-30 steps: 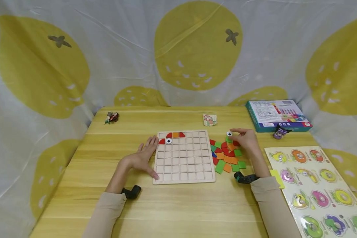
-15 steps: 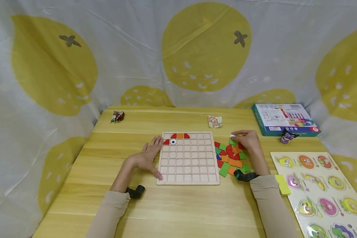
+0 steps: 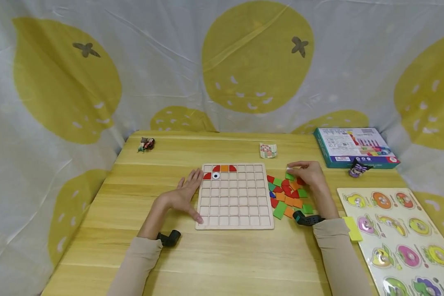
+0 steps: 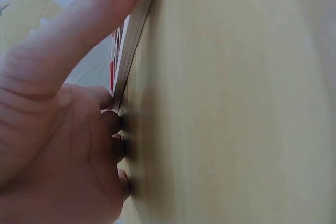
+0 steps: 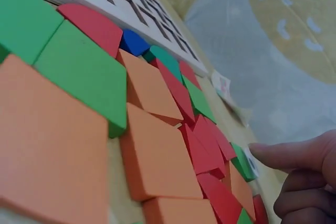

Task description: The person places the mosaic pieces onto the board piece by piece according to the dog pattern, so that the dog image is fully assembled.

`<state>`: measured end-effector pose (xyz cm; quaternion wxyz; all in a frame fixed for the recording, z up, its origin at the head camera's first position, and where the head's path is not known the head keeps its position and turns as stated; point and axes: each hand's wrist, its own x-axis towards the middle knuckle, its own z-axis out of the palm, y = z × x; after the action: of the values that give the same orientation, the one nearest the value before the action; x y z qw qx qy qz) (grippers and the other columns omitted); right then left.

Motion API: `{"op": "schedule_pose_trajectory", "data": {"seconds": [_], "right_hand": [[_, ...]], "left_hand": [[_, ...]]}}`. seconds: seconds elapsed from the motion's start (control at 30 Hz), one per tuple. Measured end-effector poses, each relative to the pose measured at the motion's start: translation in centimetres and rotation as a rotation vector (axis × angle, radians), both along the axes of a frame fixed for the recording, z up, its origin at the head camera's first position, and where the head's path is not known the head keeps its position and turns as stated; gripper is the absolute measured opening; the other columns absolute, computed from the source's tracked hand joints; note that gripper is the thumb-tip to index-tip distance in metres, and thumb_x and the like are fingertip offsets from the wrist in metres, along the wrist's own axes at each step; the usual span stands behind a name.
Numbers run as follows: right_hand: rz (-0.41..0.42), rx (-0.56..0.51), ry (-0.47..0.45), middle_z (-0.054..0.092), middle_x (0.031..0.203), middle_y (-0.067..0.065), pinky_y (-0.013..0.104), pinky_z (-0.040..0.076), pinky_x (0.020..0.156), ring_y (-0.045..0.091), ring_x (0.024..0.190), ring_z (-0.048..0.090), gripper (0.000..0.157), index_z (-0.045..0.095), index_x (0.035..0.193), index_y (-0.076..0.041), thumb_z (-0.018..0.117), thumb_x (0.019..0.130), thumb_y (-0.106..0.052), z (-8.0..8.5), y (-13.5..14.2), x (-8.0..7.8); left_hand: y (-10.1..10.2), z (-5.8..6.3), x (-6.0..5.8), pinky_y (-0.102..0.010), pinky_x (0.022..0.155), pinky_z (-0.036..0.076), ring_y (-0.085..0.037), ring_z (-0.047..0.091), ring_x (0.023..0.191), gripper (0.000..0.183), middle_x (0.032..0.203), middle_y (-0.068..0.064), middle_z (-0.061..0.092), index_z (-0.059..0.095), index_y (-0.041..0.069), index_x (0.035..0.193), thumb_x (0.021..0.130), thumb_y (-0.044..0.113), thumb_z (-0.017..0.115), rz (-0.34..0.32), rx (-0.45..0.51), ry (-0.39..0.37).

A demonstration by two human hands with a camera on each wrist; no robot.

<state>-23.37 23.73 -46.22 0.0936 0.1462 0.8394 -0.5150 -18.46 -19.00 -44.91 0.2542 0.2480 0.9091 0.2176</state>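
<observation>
My left hand [image 3: 177, 199] lies with fingers spread along the left edge of a square wooden grid board [image 3: 234, 201], thumb on its near-left corner; in the left wrist view the thumb [image 4: 68, 35] lies over the board's edge. Red quarter-round tiles [image 3: 232, 168], an orange square tile [image 3: 224, 168] and an eye tile [image 3: 216, 176] sit in the upper-left cells. My right hand [image 3: 310, 174] pinches a second eye tile [image 5: 251, 162] by its edge, over a green tile [image 3: 289, 176] at the far end of the loose pile. Its other fingers are curled in.
Several red, orange, green and blue tiles [image 3: 289, 201] lie heaped right of the board. Behind stands a small patterned card [image 3: 268, 151]. A box [image 3: 357, 148], a purple figurine [image 3: 357, 168] and a fruit puzzle board [image 3: 388, 224] occupy the right; another figurine [image 3: 146, 144] is far left.
My right fingertips have closed in on the loose eye tile, covering most of it. The head view has shifted slightly; the left hand stays at the board.
</observation>
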Motion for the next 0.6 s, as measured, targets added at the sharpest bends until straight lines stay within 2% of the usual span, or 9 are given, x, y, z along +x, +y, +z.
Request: {"op": "schedule_pose_trajectory", "data": {"seconds": [0.1, 0.23, 0.33, 0.43, 0.5, 0.6], "right_hand": [[0.031, -0.015, 0.020, 0.050, 0.058, -0.011, 0.023, 0.036, 0.049, 0.010, 0.057, 0.045, 0.035, 0.071, 0.114, -0.005, 0.075, 0.084, -0.023, 0.1, -0.3, 0.5], [0.117, 0.013, 0.043, 0.051, 0.062, -0.011, 0.024, 0.032, 0.053, 0.013, 0.062, 0.040, 0.032, 0.073, 0.111, -0.007, 0.076, 0.083, -0.023, 0.2, -0.7, 1.3], [0.184, 0.059, 0.022, 0.053, 0.058, -0.010, 0.026, 0.026, 0.052, 0.015, 0.058, 0.035, 0.030, 0.075, 0.106, -0.007, 0.078, 0.081, -0.023, 0.1, -0.7, 2.0], [0.221, 0.061, -0.009, 0.057, 0.061, -0.009, 0.026, 0.027, 0.052, 0.015, 0.060, 0.036, 0.029, 0.075, 0.104, -0.007, 0.078, 0.081, -0.024, 0.1, -0.8, 2.9], [0.226, 0.049, -0.015, 0.060, 0.064, -0.009, 0.026, 0.026, 0.052, 0.015, 0.061, 0.036, 0.030, 0.075, 0.103, -0.006, 0.079, 0.080, -0.025, 0.0, -0.9, 3.4], [0.206, 0.073, -0.013, 0.051, 0.060, -0.005, 0.026, 0.025, 0.052, 0.016, 0.059, 0.034, 0.029, 0.076, 0.100, -0.008, 0.081, 0.078, -0.027, -0.1, -0.7, 4.4]], "left_hand": [[-0.2, -0.1, -0.1, -0.060, 0.119, -0.008, -0.036, -0.020, 0.148, 0.150, 0.159, -0.017, -0.024, -0.016, 0.003, 0.152, 0.056, 0.054, 0.087, 0.005, -0.007, 0.009], [-0.4, -0.2, -0.2, -0.060, 0.119, -0.008, -0.036, -0.020, 0.149, 0.151, 0.160, -0.017, -0.023, -0.017, 0.004, 0.152, 0.056, 0.055, 0.087, 0.015, -0.007, 0.006], [-0.4, -0.2, -0.3, -0.060, 0.119, -0.008, -0.036, -0.021, 0.148, 0.151, 0.160, -0.017, -0.023, -0.016, 0.004, 0.152, 0.056, 0.056, 0.087, 0.016, 0.005, -0.003], [-0.5, -0.3, -0.4, -0.061, 0.119, -0.009, -0.035, -0.021, 0.148, 0.151, 0.160, -0.017, -0.022, -0.016, 0.004, 0.152, 0.055, 0.056, 0.087, 0.017, 0.007, -0.004], [-0.4, -0.4, -0.4, -0.060, 0.119, -0.008, -0.035, -0.021, 0.149, 0.151, 0.160, -0.016, -0.022, -0.015, 0.005, 0.153, 0.055, 0.056, 0.088, 0.014, 0.004, -0.001], [-0.1, -0.5, -0.4, -0.060, 0.119, -0.008, -0.035, -0.021, 0.149, 0.151, 0.160, -0.016, -0.022, -0.016, 0.005, 0.153, 0.055, 0.057, 0.087, -0.003, -0.003, 0.000]]}}
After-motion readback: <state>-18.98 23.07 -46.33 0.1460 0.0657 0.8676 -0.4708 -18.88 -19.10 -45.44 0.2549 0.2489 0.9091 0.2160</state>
